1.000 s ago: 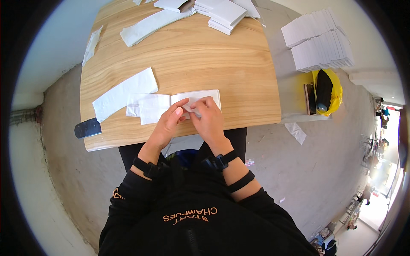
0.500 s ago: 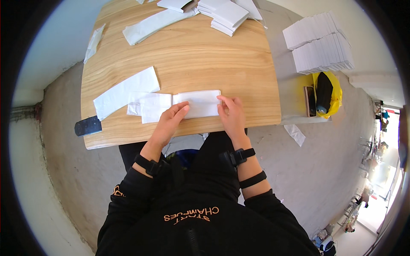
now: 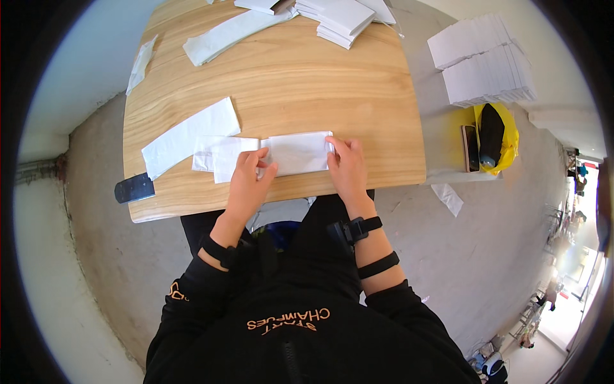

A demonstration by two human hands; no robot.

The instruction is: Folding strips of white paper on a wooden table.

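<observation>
Head view: a flat white rectangular packet [image 3: 299, 153] lies near the centre of the frame on the wooden table [image 3: 332, 83], its long side running left to right, between the two hands. The left hand [image 3: 248, 182] is at its left end, the thumb and forefinger parted by a modest gap, with the thumb tip just beside the packet's lower left part and the forefinger over the strip where the packet meets a thinner white sheet [image 3: 235, 150]; whether these fingers pinch any paper I cannot tell. The right hand [image 3: 348, 168] is at the opposite end, its forefinger tip touching the upper right corner and its thumb beside the right edge, lower down; the two stand apart, and whether they grip the packet cannot be made out. Most of the packet's upper face shows uncovered between the hands. Left of centre, the thin sheet meets a long white sleeve [image 3: 188, 134], which slants up to the right. A dark flat object [image 3: 135, 189] projects past the table's edge at the left of the frame. White booklets [image 3: 345, 18] are piled at upper centre, and a yellow bag [image 3: 510, 139] sits at the right.
</observation>
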